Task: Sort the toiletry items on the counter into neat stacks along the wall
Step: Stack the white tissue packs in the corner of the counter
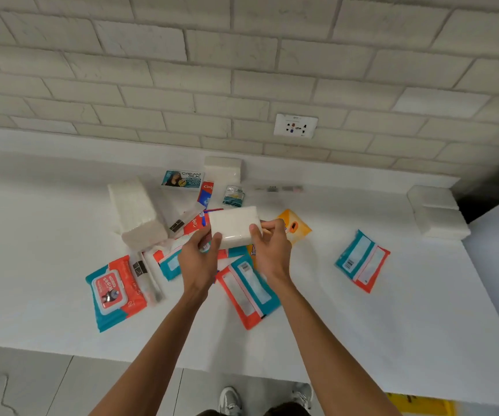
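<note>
Nearest the viewer, well below the white tissue pack (234, 225), a pair of pale shoes (230, 400) is seen on the floor at the front edge of the white counter (392, 325). The pack is gripped at both ends over the heap of toiletries: its left end is pinched by the left hand (197, 259), thumb laid on the near face, and its right end is clasped by the right hand (272, 250), thumb on the near face and fingers curled behind.

Just under and nearer than the pack, a red and teal wipes pack (249, 291) is laid back side up. Down and left of the pack, a second wipes pack (114, 292) is shown lid side up, with a boxed toothbrush (149, 280) lying along its right edge. Well to the right of the pack, a third wipes pack (362, 261) is set apart.

Just right of the pack, an orange packet (297, 225) is partly covered by the right hand's fingers. To the pack's left, a long white tissue bundle (135, 214) is propped at a tilt. Beyond the pack, a toothpaste box (206, 193) and a Cream Silk sachet (182, 179) are found, and farther still a white tissue stack (222, 169) is placed against the brick wall (152, 70). Far right of the pack, more white packs (438, 214) are piled by the wall. Above the pack, a wall socket (295, 126) is mounted.
</note>
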